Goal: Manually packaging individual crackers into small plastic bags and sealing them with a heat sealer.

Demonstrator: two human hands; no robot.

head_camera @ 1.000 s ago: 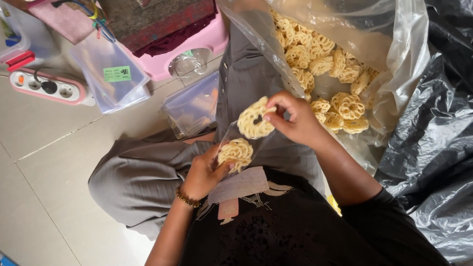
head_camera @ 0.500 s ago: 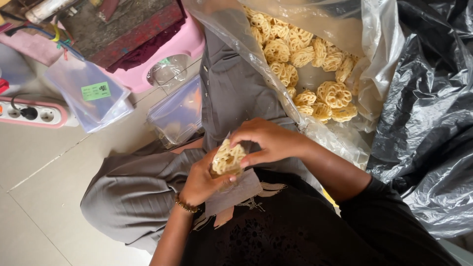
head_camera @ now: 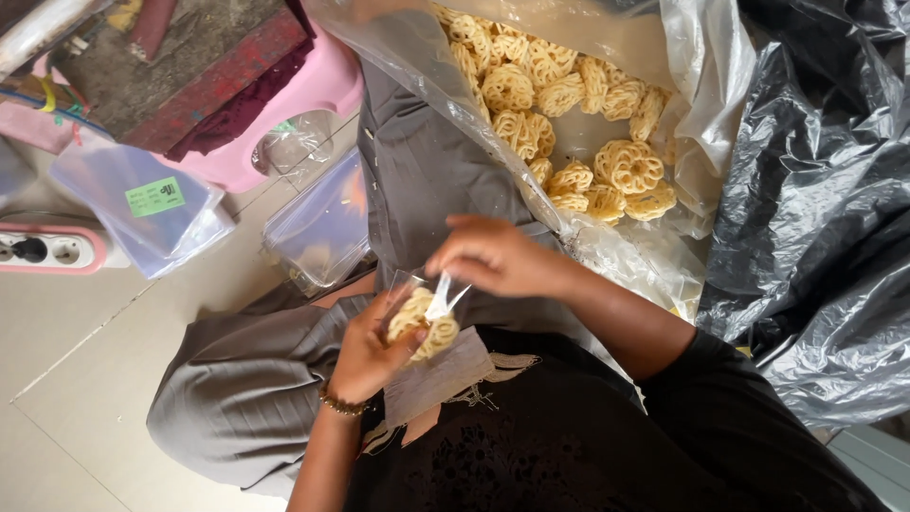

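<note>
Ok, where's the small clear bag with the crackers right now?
In the head view it sits at centre, the small clear bag gripped in the left hand over the lap, with the right hand just above its open top.

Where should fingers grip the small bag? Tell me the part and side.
Grip the small bag at its empty clear top flap, coming from above right. The crackers fill the lower part, cupped from below by the left hand; the right hand is already by the flap.
</note>
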